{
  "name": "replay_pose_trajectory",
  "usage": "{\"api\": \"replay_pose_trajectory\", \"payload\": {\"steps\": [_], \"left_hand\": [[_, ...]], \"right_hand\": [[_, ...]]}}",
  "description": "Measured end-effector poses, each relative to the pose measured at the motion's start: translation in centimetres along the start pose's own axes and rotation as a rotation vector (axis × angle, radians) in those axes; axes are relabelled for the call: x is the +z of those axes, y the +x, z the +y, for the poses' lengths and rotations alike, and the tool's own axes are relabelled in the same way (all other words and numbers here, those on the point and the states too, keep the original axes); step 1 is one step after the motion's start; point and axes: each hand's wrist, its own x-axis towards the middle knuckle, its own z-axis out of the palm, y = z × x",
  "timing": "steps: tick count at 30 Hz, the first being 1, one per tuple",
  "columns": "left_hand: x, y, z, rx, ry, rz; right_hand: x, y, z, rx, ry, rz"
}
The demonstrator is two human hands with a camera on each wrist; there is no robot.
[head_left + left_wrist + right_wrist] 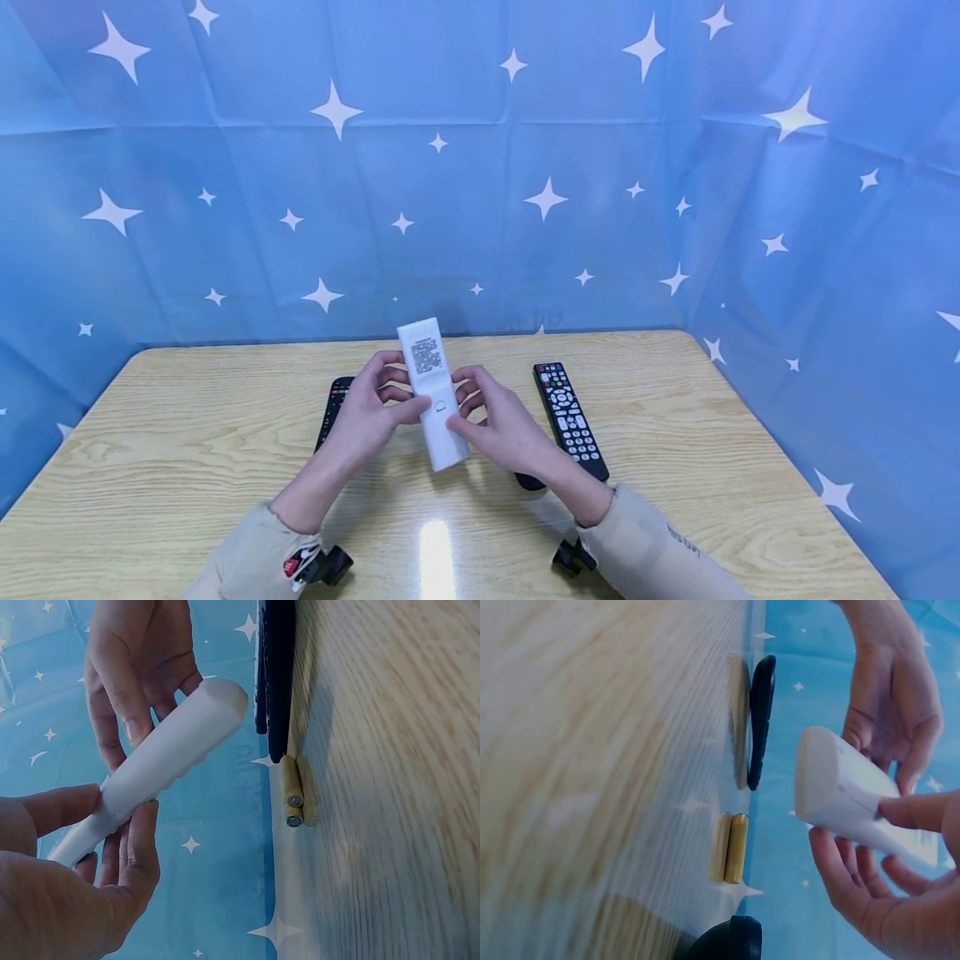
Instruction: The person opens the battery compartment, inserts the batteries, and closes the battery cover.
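Observation:
A white remote control [440, 433] is held above the table, its back with a printed label toward the head camera. My left hand [367, 408] grips its left side, thumb on the back. On the right side my right hand [506, 421] holds it lower down, its thumb [465, 429] also on the back. In the left wrist view, small bumps show along the underside of the white remote [172, 742]. Two gold batteries [292, 791] lie side by side on the table below; the head view does not show them.
A black remote [333, 408] lies partly hidden behind my left hand. Another black remote [572, 421] with light buttons lies to the right, and a black rounded end [529, 482] shows under my right forearm. A blue star-patterned curtain [480, 167] hangs behind the wooden table [225, 417].

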Motion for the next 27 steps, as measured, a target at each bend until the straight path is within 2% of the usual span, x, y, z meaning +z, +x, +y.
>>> {"api": "replay_pose_trajectory", "payload": {"steps": [9,16,27], "left_hand": [[-0.08,-0.04,0.15,-0.025,0.001,0.019],[-0.33,0.04,0.29,-0.024,-0.011,0.032],[-0.31,-0.06,0.25,-0.009,-0.054,0.002]], "right_hand": [[-0.04,-0.31,0.02,-0.029,-0.045,-0.009],[0.15,-0.63,-0.17,-0.029,-0.080,-0.067],[0.33,-0.80,-0.36,-0.023,-0.087,-0.073]]}}
